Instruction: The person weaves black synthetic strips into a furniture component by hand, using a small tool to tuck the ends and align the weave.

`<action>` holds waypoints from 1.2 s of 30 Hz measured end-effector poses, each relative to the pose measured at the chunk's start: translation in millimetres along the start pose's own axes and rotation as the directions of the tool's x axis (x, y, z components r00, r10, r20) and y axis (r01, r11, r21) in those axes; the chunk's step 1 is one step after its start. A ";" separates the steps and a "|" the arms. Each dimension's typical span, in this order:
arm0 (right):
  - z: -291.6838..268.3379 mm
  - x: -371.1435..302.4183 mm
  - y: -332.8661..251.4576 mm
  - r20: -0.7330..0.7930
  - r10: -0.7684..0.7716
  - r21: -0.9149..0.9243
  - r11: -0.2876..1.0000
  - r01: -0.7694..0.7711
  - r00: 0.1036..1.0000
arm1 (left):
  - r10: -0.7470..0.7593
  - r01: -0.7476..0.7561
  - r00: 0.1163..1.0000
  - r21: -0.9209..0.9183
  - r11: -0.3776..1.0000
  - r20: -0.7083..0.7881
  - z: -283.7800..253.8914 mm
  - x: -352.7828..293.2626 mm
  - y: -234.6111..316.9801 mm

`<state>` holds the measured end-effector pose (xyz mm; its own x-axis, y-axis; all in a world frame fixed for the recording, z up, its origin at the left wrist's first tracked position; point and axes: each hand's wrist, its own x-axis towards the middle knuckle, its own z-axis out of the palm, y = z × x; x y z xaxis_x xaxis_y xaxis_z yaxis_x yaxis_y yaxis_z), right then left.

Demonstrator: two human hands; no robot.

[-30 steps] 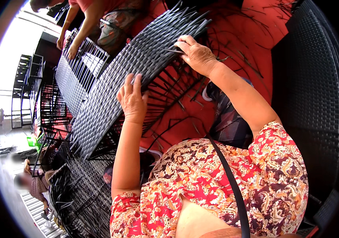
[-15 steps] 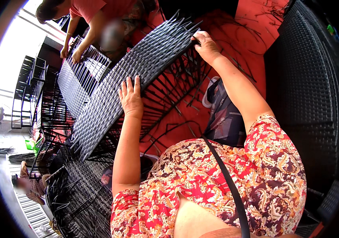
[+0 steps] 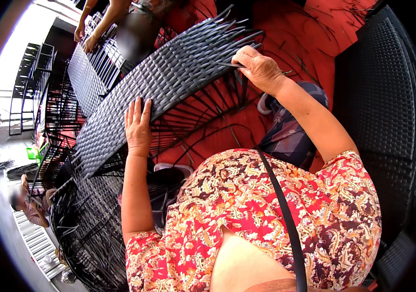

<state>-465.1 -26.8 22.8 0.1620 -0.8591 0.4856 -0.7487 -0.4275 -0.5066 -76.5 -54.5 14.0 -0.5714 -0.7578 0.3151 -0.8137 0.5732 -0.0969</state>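
Note:
A long grey woven rattan panel (image 3: pixel 169 73) slants across the view, loose strand ends fanning out at its upper right. My left hand (image 3: pixel 138 127) lies flat on the panel's near edge, its fingers stretched out. Closed in a pinch, my right hand (image 3: pixel 259 70) grips a dark flat rattan strand (image 3: pixel 231 64) beside the panel's right end. The strand runs left from the fingertips to the weave. Beneath the panel, thin black frame bars (image 3: pixel 203 109) spread over the red floor.
Across from me, a co-worker's hands (image 3: pixel 91 43) work at another part-woven panel (image 3: pixel 85 80). Dark woven panels (image 3: pixel 383 107) stand at my right. A woven piece with loose strands (image 3: pixel 96 224) lies at lower left. Cut strands litter the red floor (image 3: pixel 310 29).
My right hand has turned and come away from the panel's edge, with the strand now showing in its pinch. My left hand stays flat on the weave. The whole view has shifted slightly.

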 end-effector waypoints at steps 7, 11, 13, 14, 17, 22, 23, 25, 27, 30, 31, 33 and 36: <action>-3.8 1.1 -2.3 -0.012 -0.041 -0.136 0.990 0.039 0.999 | -0.029 0.030 0.999 0.009 1.000 -0.035 -3.9 1.7 6.0; -2.5 -5.2 -3.1 -0.017 -0.039 -0.151 0.988 0.036 0.999 | -0.032 0.032 0.998 -0.002 0.999 -0.051 -4.0 -0.2 9.6; -2.5 -6.2 -3.7 -0.029 -0.025 -0.164 0.986 0.020 0.999 | -0.040 0.039 0.998 -0.004 0.999 -0.049 -2.2 1.6 10.4; -2.1 -6.3 -2.1 -0.026 -0.020 -0.144 0.989 0.016 0.999 | -0.043 0.042 0.998 -0.005 0.999 -0.048 -1.0 2.2 10.7; -0.5 -7.1 3.7 -0.063 -0.006 -0.030 1.000 0.004 0.998 | -0.042 0.042 0.998 0.009 0.999 -0.056 1.0 -0.3 8.4; -4.0 -17.2 26.7 -0.095 0.296 0.332 0.910 -0.250 0.950 | -0.055 0.055 0.998 -0.057 0.997 0.006 -3.8 1.2 9.4; -5.6 -19.7 28.2 -0.063 0.372 0.376 0.868 -0.324 0.926 | -0.069 0.071 0.997 -0.107 0.992 0.023 -8.8 0.7 13.1; -7.7 -22.2 31.0 0.046 0.458 0.457 0.781 -0.427 0.888 | -0.085 0.095 0.995 -0.201 0.975 0.058 -21.8 6.9 26.6; -14.5 -21.1 31.1 0.161 0.513 0.579 0.643 -0.501 0.843 | 0.058 -0.053 0.998 -0.326 0.944 0.006 -37.4 36.6 60.1; -12.5 -18.0 40.5 0.015 0.342 0.526 0.796 -0.299 0.939 | 0.173 -0.232 0.968 -0.400 0.887 -0.179 -37.1 87.1 112.2; -10.6 -17.7 41.3 -0.035 0.274 0.506 0.834 -0.220 0.961 | 0.167 -0.246 0.961 -0.411 0.878 -0.220 -30.4 100.2 123.7; -9.0 -14.0 37.6 0.031 0.294 0.566 0.783 -0.259 0.955 | 0.182 -0.254 0.962 -0.415 0.874 -0.206 -19.7 122.4 138.0; -9.3 -5.3 36.3 0.058 0.299 0.555 0.783 -0.280 0.952 | 0.164 -0.268 0.957 -0.522 0.810 -0.237 2.2 144.4 149.6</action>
<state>-499.2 -35.1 8.5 -0.0325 -0.9625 0.2693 -0.2749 -0.2504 -0.9283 -281.0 -78.9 42.9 -0.6552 -0.5575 0.5097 -0.4498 0.8300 0.3297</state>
